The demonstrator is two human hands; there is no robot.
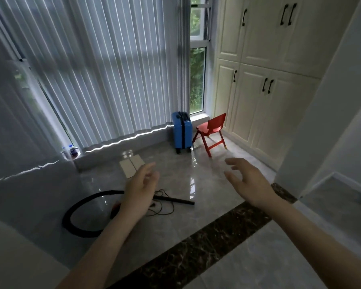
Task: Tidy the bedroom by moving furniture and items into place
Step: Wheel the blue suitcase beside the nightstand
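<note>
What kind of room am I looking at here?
Probably a bedroom or dressing area in a home: tall cream wardrobe doors, a window with vertical blinds, and a blue suitcase standing beside a small red chair.

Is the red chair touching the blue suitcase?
Cannot tell. In the head view the red chair stands right beside the blue suitcase; its front leg meets the suitcase's edge with no plain gap.

Glossy grey marble floor (196,178) with dark inlaid strip, upright blue suitcase (182,132) beside red chair (212,132), curled black hose (81,215), thin tangled cord (165,207), pale flat pads (132,165)
</note>
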